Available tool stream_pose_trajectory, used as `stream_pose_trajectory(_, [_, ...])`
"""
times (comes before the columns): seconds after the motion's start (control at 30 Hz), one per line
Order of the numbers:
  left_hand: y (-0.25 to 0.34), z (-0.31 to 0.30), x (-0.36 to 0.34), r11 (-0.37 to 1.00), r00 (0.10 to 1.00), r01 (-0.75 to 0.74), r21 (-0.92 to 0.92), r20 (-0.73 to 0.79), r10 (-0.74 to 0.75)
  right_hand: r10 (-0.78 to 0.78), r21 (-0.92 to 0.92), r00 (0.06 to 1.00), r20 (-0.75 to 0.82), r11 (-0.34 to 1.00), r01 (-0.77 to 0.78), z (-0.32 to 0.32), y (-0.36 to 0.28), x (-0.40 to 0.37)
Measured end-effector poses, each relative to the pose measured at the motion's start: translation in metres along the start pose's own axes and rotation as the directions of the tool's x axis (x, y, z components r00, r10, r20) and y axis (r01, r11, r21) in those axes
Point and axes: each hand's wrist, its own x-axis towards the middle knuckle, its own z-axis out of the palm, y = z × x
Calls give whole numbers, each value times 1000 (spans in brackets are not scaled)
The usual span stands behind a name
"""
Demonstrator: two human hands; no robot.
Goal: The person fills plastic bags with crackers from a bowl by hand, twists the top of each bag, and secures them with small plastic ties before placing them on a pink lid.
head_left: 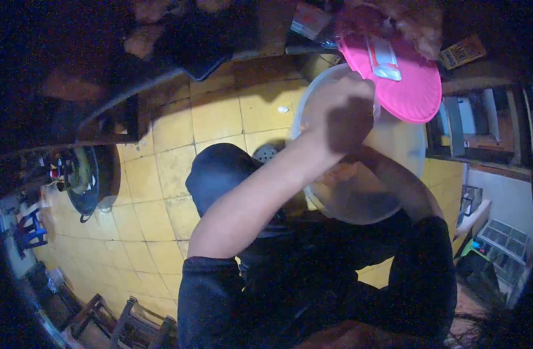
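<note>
The tub (394, 192), large, round and see-through, was in front of the person's body, close to the dark-clothed lap and above the yellow tiled floor (141, 180). Something orange-brown (340, 173) showed in it, low and just beside the crossed wrists, too blurred to make out.

The left hand (348, 110) was over the far part of the tub, its back turned up and half in shadow. Its fingers seemed curled, but whether they were apart, together or clamped on something could not be told. The left forearm (260, 195) ran up to it from a dark sleeve. The right forearm (397, 174) came in over the tub from the other side and passed behind the left wrist, so the right hand was hidden and its state could not be told.

A bright pink, ribbed thing (415, 96) overlapped the tub's far right rim, with a white and silver pack (384, 59) lying on it. A yellowish card (462, 52) was to the right of the pink thing.

Left of the tub, a round drain (266, 153) showed in the floor near the dark-covered knee (217, 174), and a small white bit (283, 109) lay farther off. A dark pan (85, 189) was well apart at the left. Wooden stools (140, 326) were at the lower left, and a wire rack (503, 241) was at the right.
</note>
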Motion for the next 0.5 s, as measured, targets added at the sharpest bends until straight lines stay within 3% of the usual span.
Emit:
stream_pose_trajectory(0.13, [-7,5,2,998,999,-53,-43,-7,53,-51,239,994,99,971,26,37,0,16])
stream_pose_trajectory(0.2, [-12,5,-1,972,994,48,-231,108,-24,-79,400,990,116,916,26,56,-3,24])
stream_pose_trajectory(0.23, [-7,-2,2,972,993,36,-234,116,-9,-99,492,988,116,870,29,64,-4,28])
stream_pose_trajectory(0.3, [6,-15,9,1000,989,-4,-20,146,7,-129,703,986,106,711,18,79,-8,39])
stream_pose_trajectory(0.37, [8,-14,10,1000,990,28,-4,135,-28,-147,855,986,84,518,4,84,-17,45])
stream_pose_trajectory(0.4, [10,-14,11,997,990,81,11,113,-82,-143,860,988,59,509,22,74,-27,37])
stream_pose_trajectory(0.43, [17,-20,13,988,967,145,60,203,-154,-123,472,982,-140,864,176,52,-49,16])
stream_pose_trajectory(0.47, [17,-22,13,990,967,126,63,213,-137,-193,-64,929,-316,981,182,22,-78,-12])
stream_pose_trajectory(0.5, [15,-21,12,991,962,131,33,235,-135,28,108,980,-199,994,-6,-27,-125,-58])
